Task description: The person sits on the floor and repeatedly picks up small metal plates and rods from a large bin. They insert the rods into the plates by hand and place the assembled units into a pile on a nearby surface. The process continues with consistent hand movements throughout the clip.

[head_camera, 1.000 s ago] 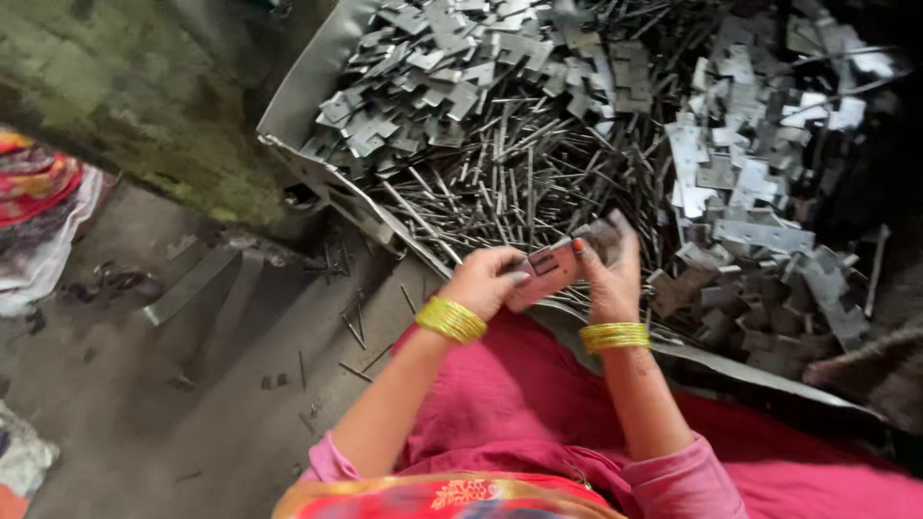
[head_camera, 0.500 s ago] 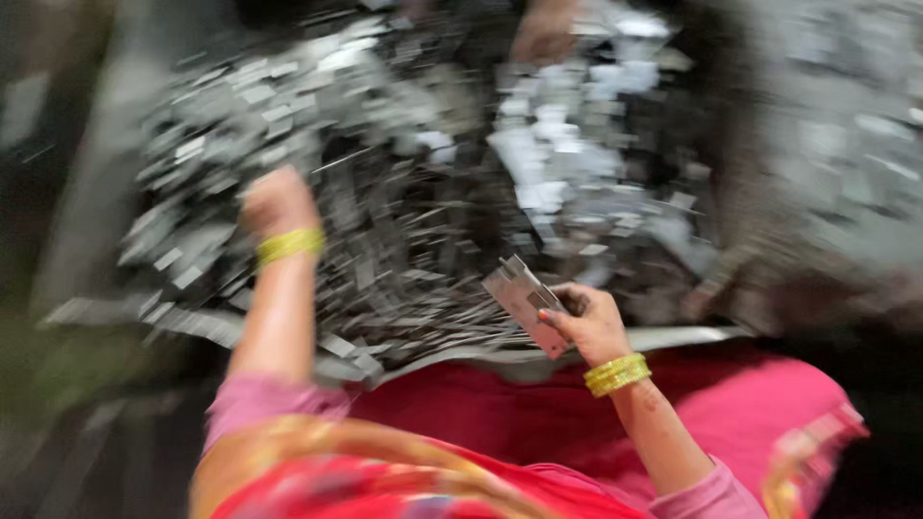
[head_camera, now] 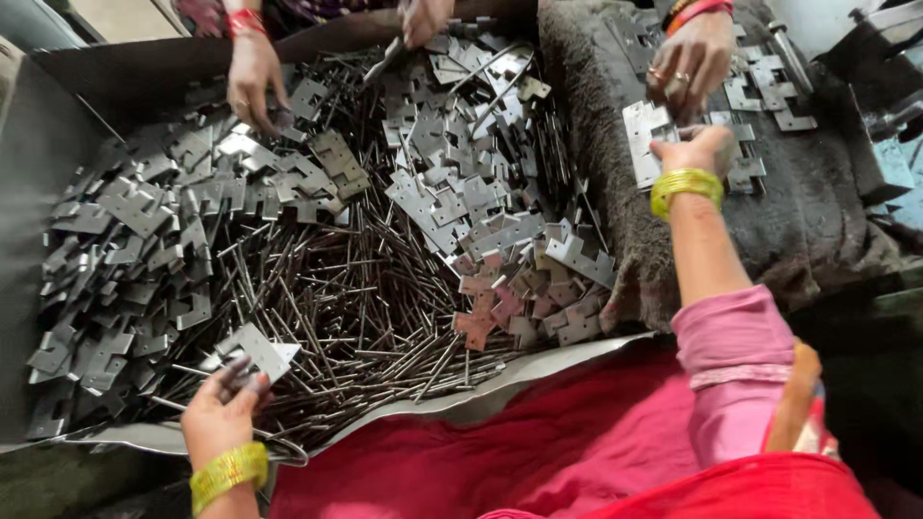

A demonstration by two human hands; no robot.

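— Since the right hand [head_camera: 700, 149] has reached out over the dark cloth [head_camera: 808, 221], where does the assembled hinge [head_camera: 646, 142] sit?
— It lies flat on that cloth, just beside other finished hinges [head_camera: 760, 106]; the fingers curl over its edge, pinching it lightly, so it looks set with its like, apart from the loose stock.
— And the left hand [head_camera: 223, 415]?
— It is low at the near rim of the metal tray [head_camera: 58, 86], fingers closed on a hinge leaf [head_camera: 258, 348] lifted just off the heap of thin steel pins [head_camera: 365, 308], probably because leaves and pins lie mixed within easy reach there.
— What else is in the tray?
— Piles of hinge leaves [head_camera: 144, 221] on both sides of the pins.
— Other hands?
— A co-worker's hand [head_camera: 256, 82] picks among leaves at the far edge, and another person's ringed hand [head_camera: 690, 60] rests on the cloth near the finished hinges.
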